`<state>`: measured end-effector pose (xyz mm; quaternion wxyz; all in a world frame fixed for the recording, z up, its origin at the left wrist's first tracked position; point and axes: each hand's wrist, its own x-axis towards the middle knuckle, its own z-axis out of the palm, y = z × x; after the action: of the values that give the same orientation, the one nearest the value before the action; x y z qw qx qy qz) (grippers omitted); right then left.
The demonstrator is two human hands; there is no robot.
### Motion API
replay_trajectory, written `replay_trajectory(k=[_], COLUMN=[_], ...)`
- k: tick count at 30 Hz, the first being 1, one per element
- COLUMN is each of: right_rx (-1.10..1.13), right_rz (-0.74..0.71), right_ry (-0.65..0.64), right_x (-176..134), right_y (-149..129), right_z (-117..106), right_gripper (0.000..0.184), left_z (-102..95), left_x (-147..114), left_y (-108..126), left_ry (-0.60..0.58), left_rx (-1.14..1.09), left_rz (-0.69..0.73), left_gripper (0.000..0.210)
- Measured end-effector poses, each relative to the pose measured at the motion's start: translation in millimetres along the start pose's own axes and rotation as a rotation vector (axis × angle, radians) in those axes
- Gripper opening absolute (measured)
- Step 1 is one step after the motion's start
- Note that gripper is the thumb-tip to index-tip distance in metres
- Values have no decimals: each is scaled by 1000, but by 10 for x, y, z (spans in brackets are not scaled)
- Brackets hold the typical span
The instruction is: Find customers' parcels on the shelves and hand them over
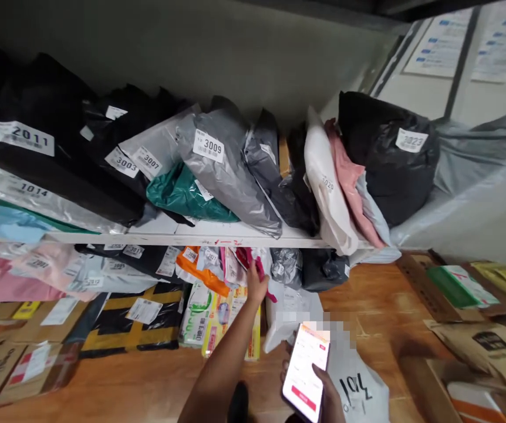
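Note:
My left hand [257, 286] reaches to the lower shelf, its fingers closed around the edge of a magenta plastic parcel bag [259, 268]. Part of that bag is hidden behind the fingers. Beside it on the left are pale labelled bags and an orange parcel bag [218, 284]; a grey parcel bag [286, 267] sits on the right. My right hand [330, 390] grips a smartphone [302, 373] with a lit screen, thumb over its right edge. Behind the phone, a white parcel bag [370, 382] with black handwritten digits lies on the floor.
The upper shelf [235, 238] holds many numbered bags, among them a grey one [218, 170] and a black one [389, 153]. Cardboard boxes [37, 367] stand at lower left. Boxes and a brown paper package [486, 346] lie at right. A dark shelf edge crosses overhead.

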<state>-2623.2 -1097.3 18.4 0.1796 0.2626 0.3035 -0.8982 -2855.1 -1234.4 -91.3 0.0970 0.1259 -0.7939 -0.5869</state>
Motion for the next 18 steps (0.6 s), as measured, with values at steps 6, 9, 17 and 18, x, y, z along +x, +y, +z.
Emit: replay_trajectory(k=[6, 9, 17, 18], right_rx=[-244, -167, 18, 25], right_rz=[-98, -102, -203, -212], right_ry=[-74, -87, -54, -68], right_x=[1229, 1971, 3099, 3139], right_y=[-276, -82, -45, -74], right_z=[642, 739, 338, 304], right_gripper=[51, 43, 33, 34], left_z=[-204, -283, 73, 113], left_x=[115, 412, 996, 1011], left_y=[-97, -242, -522, -546], left_ry=[2, 112, 413, 390], left_rx=[-79, -122, -130, -120], left_rz=[132, 96, -79, -59], left_gripper=[49, 26, 67, 65])
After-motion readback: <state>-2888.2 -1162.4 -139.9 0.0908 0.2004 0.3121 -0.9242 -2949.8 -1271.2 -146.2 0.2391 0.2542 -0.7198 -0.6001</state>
